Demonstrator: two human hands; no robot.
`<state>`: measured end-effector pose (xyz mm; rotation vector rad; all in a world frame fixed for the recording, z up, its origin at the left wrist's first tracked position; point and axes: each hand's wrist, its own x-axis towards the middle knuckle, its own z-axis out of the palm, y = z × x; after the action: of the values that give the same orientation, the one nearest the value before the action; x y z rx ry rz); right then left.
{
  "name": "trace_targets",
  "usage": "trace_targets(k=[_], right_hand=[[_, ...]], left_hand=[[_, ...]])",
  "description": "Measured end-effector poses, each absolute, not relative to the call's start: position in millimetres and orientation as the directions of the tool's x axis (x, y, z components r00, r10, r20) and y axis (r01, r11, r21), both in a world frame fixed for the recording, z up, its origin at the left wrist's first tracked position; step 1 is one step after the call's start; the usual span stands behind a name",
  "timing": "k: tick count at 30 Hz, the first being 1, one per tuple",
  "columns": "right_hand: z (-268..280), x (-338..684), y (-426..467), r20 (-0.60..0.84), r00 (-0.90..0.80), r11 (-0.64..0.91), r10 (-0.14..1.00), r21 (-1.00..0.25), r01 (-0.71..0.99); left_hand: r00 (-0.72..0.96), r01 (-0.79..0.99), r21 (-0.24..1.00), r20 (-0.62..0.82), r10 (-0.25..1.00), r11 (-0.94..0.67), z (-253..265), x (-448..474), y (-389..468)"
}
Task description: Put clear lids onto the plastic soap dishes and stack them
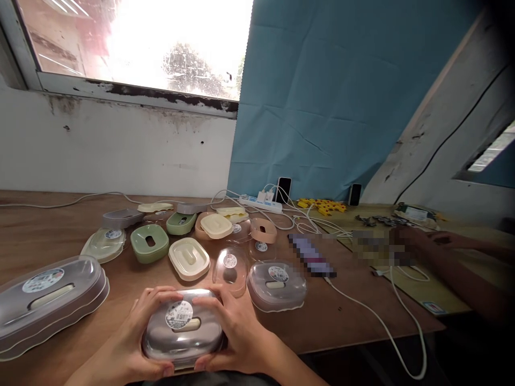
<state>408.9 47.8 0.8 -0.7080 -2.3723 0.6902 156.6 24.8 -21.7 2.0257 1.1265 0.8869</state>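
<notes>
A greyish oval plastic box point(189, 343) with a shiny clear cover and a round printed label is at the table's front edge. My left hand point(132, 332) grips its left side, fingers over the top and thumb low at the front. On the opposite side my right hand point(243, 327) clasps it the same way. Through the cover shows a slot with a cream piece in it. Just beyond my hands lie a loose clear cover point(231, 268), a cream lid point(189, 259) and a similar covered box point(277, 287). The box's underside is hidden.
A larger covered box point(52, 300) sits at the left. Green box parts point(149, 244) and a peach ring point(263, 230) lie behind. Rightward are a phone point(309, 254) with a cable, a power strip point(260, 203), yellow pieces point(322, 206) and another person's arm point(446, 262).
</notes>
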Motion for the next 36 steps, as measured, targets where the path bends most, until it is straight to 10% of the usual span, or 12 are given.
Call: trace_targets(k=[36], right_hand=[[0.5,411.4,50.6,0.341,-0.741,0.754,0.579,-0.570,0.327]], left_hand=[[0.384,0.503,0.732,0.287,0.877,-0.460,-18.8,157.7,23.5]])
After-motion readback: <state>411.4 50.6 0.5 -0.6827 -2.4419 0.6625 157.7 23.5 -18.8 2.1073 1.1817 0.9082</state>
